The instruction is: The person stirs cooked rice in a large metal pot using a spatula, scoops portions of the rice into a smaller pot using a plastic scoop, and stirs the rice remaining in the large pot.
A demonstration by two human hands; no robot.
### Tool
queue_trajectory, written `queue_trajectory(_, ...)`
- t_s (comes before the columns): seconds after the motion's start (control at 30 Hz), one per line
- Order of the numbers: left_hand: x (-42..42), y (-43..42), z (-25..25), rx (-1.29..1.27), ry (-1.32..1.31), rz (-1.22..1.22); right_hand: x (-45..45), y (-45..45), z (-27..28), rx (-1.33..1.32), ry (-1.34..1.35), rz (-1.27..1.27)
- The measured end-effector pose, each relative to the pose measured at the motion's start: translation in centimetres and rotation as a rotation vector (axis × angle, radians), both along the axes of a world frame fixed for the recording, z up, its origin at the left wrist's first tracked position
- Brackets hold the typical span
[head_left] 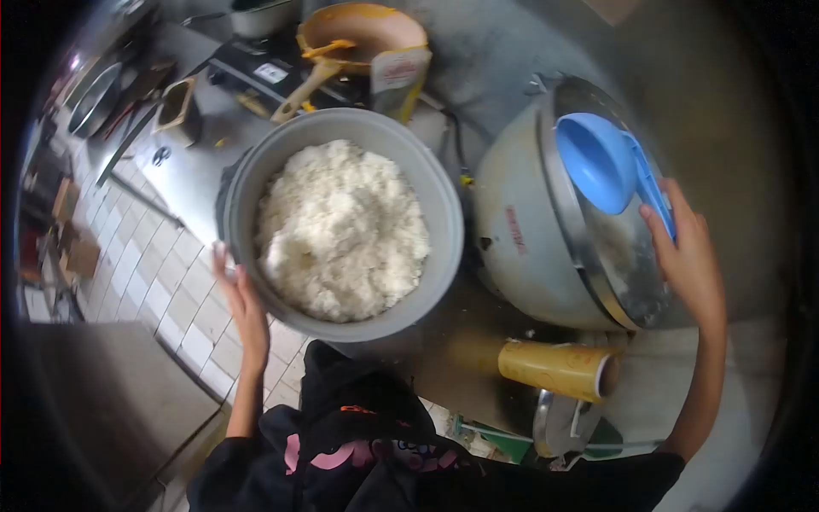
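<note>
My right hand is wrapped around the handle of a blue plastic ladle. The ladle's round bowl hangs above the mouth of a large rice cooker, whose inside shows whitish residue. A grey pot heaped with cooked white rice stands in front of me, left of the cooker. Against the pot's lower left side rests my left hand, fingers stretched out rather than curled around anything.
Behind the pot, an orange pan and a wooden-handled utensil lie by a black stove. A packet leans there. A yellow cylinder lies near the cooker, above a metal lid. Tiled floor shows left.
</note>
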State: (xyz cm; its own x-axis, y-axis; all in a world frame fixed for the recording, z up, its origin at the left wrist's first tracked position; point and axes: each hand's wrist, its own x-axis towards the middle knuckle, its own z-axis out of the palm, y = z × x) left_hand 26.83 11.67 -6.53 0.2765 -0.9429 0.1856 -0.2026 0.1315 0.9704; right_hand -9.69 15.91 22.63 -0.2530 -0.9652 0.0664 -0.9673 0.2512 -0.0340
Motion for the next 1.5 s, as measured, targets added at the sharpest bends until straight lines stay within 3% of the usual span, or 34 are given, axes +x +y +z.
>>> queue_trajectory(0.03,-0.5,-0.2,0.4,-0.054,-0.025,0.028,-2.2,0.7,0.2,-0.001,-0.008,-0.056)
queue_trajectory(0.1,-1.6,-0.4,1.6,-0.196,-0.388,0.073,-6.9,2.1,0.2,0.014,0.054,-0.140)
queue_trajectory(0.17,-6.7,0.2,6.7,-0.336,-0.322,0.043,-11.7,2.7,-0.8,0.098,0.182,-0.160)
queue_trajectory(0.27,-12.8,1.5,6.3,-0.370,-0.120,-0.366,-18.5,1.8,-3.3,0.296,0.414,-0.197)
queue_trajectory(0.37,-19.7,2.7,6.5,-0.201,0.106,-0.809,-24.9,-0.1,-7.2,0.323,0.356,-0.134)
queue_trajectory(0.43,-23.2,2.8,6.3,-0.218,-0.064,-0.901,-28.1,-1.7,-10.6,0.357,0.171,0.015)
queue_trajectory(0.53,-26.8,2.4,6.8,-0.311,-0.184,-0.843,-26.7,-4.5,-13.5,0.412,-0.116,0.220)
queue_trajectory(0.8,-29.1,1.0,3.6,-0.233,-0.282,-0.857,-24.7,-4.8,-13.1,0.684,-0.306,0.367)
queue_trajectory(0.97,-28.8,1.1,2.2,-0.255,-0.300,-0.892,-22.8,-1.0,-10.7,0.649,-0.356,0.328)
queue_trajectory(1.03,-28.7,1.2,1.3,-0.223,-0.313,-0.932,-21.8,0.0,-9.2,0.692,-0.320,0.179)
queue_trajectory(1.23,-28.6,2.0,0.3,-0.152,-0.362,-1.002,-23.1,0.3,-15.7,0.521,-0.566,0.364)
queue_trajectory(1.5,-28.9,1.6,0.9,-0.175,-0.304,-0.965,-21.3,0.2,-13.6,0.512,-0.555,0.307)
